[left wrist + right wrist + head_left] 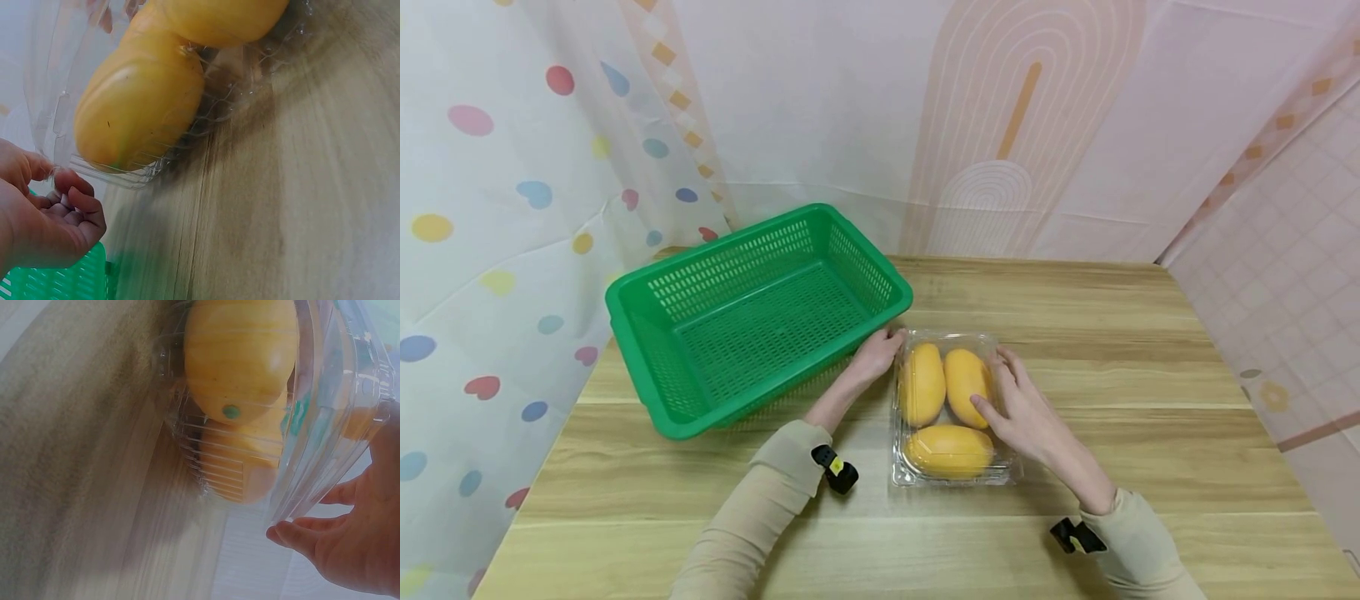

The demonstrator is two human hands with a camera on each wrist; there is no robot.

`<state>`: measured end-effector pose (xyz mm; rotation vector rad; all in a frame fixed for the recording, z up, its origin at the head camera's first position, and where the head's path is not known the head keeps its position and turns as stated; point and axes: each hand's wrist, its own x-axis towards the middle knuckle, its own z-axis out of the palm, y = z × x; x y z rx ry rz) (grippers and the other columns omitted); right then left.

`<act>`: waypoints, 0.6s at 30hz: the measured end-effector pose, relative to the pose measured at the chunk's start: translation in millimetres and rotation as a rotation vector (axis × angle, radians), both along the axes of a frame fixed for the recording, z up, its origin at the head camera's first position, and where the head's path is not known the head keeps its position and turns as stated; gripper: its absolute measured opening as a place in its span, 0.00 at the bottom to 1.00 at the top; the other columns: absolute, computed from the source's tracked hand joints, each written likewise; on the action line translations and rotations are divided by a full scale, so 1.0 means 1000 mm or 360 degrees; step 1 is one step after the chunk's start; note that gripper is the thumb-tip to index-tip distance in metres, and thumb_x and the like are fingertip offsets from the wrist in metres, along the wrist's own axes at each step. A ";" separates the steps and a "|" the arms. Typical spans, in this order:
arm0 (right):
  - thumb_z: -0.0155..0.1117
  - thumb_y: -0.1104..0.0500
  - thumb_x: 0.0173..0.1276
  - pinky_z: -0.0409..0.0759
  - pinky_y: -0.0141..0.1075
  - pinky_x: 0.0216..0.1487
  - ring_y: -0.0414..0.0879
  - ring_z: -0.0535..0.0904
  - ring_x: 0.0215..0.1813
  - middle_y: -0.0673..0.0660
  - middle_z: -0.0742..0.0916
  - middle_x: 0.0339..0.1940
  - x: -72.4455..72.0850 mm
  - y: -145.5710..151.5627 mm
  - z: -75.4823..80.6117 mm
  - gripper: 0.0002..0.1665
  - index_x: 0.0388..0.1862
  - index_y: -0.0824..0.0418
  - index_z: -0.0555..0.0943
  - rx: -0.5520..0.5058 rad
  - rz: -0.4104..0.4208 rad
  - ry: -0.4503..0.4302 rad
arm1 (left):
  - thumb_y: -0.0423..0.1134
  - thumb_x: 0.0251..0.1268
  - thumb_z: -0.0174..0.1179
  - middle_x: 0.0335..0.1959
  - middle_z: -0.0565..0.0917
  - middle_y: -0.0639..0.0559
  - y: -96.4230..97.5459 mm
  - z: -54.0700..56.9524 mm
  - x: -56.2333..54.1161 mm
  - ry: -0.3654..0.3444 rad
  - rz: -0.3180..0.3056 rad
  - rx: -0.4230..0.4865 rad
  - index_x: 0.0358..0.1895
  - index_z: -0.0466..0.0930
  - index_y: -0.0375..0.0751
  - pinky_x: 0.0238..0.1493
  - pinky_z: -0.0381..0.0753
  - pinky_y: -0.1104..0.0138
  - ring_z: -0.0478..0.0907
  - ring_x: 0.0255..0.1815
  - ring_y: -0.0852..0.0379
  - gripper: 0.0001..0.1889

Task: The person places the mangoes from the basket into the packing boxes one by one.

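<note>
Head view: wooden table (1150, 350) w/ patterned curtains behind; green basket (752, 312) at left, clear clamshell box (951, 408) w/ three mangoes (922, 383) just beside it, left hand (874, 357) seen at box's far-left corner, right hand (1026, 412) laid on lid w/ fingers fairly straight. L wrist view: left hand (44, 219) is seen pinching box's thin rim (65, 164), fingers curled, basket edge below. R wrist view: right hand (350, 544) is held relaxed against lid (325, 419), fingertips at its edge; a green sticker (231, 412) is noted on one mango.

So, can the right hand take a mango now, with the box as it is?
Probably not yet: the clear lid seems to cover the mangoes, and the right hand rests on it.
</note>
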<state>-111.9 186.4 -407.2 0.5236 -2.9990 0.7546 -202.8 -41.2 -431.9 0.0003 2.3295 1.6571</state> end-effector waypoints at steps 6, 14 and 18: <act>0.54 0.48 0.71 0.72 0.61 0.58 0.69 0.68 0.66 0.71 0.59 0.73 0.000 0.000 0.000 0.38 0.70 0.70 0.59 -0.0003 -0.0002 -0.0005 | 0.43 0.75 0.42 0.19 0.65 0.54 0.000 0.000 0.000 0.0004 0.0002 -0.0055 0.27 0.63 0.44 0.20 0.58 0.70 0.58 0.18 0.61 0.14; 0.54 0.47 0.71 0.73 0.61 0.57 0.69 0.68 0.66 0.70 0.58 0.73 0.000 0.000 0.000 0.39 0.71 0.69 0.58 -0.0005 -0.0007 -0.0023 | 0.44 0.74 0.43 0.21 0.67 0.53 0.002 -0.005 -0.002 0.0054 0.0044 -0.0122 0.29 0.66 0.43 0.24 0.62 0.69 0.62 0.22 0.58 0.14; 0.53 0.47 0.71 0.73 0.61 0.57 0.68 0.68 0.65 0.69 0.58 0.73 0.000 0.000 -0.001 0.39 0.71 0.69 0.58 0.0001 -0.0011 -0.0021 | 0.45 0.74 0.43 0.24 0.66 0.52 0.003 -0.008 -0.003 0.0067 0.0084 -0.0129 0.32 0.67 0.43 0.28 0.64 0.69 0.64 0.27 0.57 0.12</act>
